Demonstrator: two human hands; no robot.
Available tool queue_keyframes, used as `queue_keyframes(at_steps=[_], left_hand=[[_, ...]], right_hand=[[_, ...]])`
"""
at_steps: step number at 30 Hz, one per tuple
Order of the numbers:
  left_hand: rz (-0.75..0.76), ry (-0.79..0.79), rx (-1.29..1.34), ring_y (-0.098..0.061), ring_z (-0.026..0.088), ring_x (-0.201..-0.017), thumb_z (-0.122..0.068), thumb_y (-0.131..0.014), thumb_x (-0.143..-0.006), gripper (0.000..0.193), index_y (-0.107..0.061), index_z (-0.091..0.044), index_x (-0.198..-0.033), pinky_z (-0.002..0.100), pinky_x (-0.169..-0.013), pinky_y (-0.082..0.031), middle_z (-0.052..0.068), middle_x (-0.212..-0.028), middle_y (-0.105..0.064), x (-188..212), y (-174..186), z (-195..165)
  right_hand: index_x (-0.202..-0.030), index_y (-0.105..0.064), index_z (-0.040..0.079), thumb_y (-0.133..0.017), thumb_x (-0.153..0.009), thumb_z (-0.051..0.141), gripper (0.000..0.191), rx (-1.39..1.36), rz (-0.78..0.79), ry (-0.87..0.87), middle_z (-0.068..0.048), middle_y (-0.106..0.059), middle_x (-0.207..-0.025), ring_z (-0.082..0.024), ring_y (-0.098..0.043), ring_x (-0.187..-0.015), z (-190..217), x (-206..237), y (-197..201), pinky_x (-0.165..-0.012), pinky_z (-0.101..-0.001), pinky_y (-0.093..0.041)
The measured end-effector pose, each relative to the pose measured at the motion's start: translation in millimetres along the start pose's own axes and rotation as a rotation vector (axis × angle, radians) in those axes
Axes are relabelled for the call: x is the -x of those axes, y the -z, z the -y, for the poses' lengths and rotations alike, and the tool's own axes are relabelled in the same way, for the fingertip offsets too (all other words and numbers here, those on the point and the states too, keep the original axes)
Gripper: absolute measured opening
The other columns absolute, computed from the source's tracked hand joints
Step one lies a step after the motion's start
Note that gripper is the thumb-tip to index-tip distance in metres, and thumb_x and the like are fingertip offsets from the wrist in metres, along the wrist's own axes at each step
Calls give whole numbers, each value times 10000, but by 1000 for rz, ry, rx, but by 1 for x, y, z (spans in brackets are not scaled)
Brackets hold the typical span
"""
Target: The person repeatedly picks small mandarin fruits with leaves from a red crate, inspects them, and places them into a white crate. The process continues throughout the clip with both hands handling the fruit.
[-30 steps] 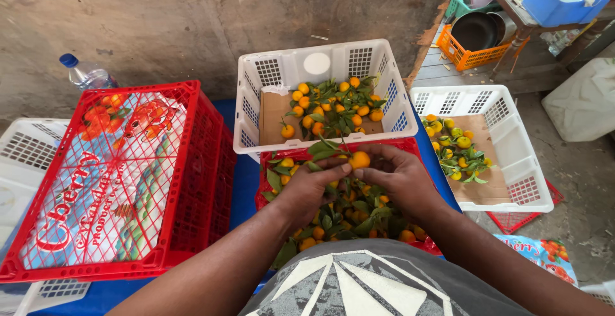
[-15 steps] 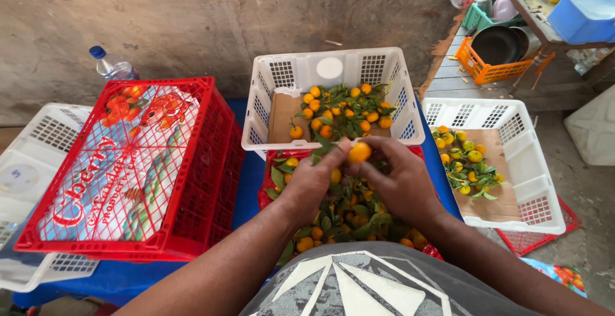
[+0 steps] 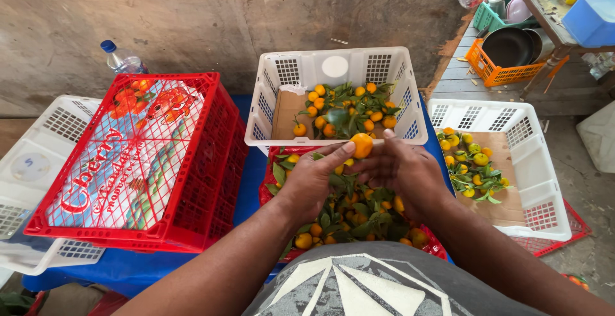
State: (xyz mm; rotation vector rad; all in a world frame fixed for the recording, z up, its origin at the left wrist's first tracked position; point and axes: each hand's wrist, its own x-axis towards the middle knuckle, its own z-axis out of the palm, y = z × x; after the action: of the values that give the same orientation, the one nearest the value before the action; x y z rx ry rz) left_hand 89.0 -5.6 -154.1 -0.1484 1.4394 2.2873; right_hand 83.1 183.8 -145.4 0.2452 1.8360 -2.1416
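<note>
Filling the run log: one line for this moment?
left hand: on orange fruit | right hand: on same fruit | below: red crate of leafy fruit

One head-worn camera looks steeply down and forward from above the person's chest, close over both forearms. It faces a concrete wall (image 3: 192, 15) beyond the crates (image 3: 336, 72), taking in floor to the right. There is no second view to share the scene with
</note>
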Motion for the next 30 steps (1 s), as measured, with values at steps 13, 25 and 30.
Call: queue_keyframes(at_steps=[13,25,30], left_hand=[[59,94,109,-578,115,-830,-549,-515,-1003,554,-706,-63,-1188,290,-714,-480,4,-997,-702,-4,11,4],[-56,275,517,-664,345,-1102,-698,-409,-962,812,-523,10,-1344,461,-985,-531,200,-1160,-650,8,27,2],[42,220,535,-604,340,-1232,-798,-322,-913,1004,-442,4,-1504,520,-1119,-444,225,-1312,-623,5,26,-2]], right_hand=[[-1274,-668,46,-740,-915,114,372,322,-27,459,-103,-717,-1038,-124,-669,-882,1,7,-9,-767,-265,-563],[-1192,-582,67,-510,-1027,235,246,-485,-21,-29,-111,-716,-1095,-230,-683,-967,-15,-16,24,-880,-390,-538],[-1055,-644,32,-537,-939,274,290,-529,0,-149,-113,-705,-998,-238,-679,-870,-30,-21,30,-772,-413,-526]])
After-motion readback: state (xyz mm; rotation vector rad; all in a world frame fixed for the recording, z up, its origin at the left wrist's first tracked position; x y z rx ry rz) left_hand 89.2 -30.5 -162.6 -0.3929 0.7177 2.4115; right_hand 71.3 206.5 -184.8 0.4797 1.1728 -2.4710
